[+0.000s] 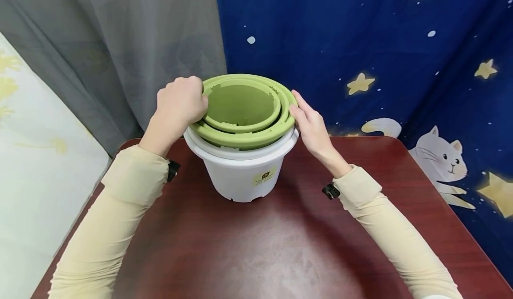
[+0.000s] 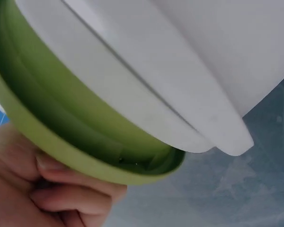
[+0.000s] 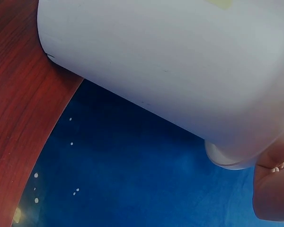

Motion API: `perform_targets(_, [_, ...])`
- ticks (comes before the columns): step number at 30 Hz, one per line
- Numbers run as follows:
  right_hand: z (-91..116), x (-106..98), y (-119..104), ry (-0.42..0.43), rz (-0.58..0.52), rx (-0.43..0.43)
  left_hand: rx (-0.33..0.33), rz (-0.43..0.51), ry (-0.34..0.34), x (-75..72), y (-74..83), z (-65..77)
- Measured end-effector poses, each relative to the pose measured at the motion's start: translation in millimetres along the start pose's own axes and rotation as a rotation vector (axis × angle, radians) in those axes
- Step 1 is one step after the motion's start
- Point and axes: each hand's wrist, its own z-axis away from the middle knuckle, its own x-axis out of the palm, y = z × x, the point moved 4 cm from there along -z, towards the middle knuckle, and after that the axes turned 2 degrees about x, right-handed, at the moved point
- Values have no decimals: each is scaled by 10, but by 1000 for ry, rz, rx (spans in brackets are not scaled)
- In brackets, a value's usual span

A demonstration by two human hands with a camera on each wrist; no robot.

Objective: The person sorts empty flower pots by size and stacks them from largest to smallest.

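Two green plant pots, a smaller one (image 1: 240,103) inside a larger one (image 1: 240,139), sit in the mouth of a white pot stack (image 1: 236,174) with two rims showing. My left hand (image 1: 181,101) grips the larger green pot's rim on the left, its fingers (image 2: 75,196) curled at the edge in the left wrist view. On the opposite side my right hand (image 1: 311,125) holds that same rim, thumb on top. In the right wrist view, the white outer wall (image 3: 156,61) fills much of the picture and only part of the right hand (image 3: 274,184) shows.
The white stack stands on a dark red wooden table (image 1: 256,250), toward its far edge. Behind hang a grey curtain (image 1: 140,36) and a blue curtain (image 1: 304,32) with stars and a cat. A white patterned surface (image 1: 36,156) lies along the left.
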Motion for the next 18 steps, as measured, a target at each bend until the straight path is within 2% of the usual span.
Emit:
perform_targets(6, [-8,14,10,11,7,9,59,-113,-1,60,57,-51])
perform_targets(14, [0,4,-14,6,-8,8,83,11,58,56,-33,-1])
perform_targets(18, [7,3,-24,-1,-10,9,80,33,66,44,-33,37])
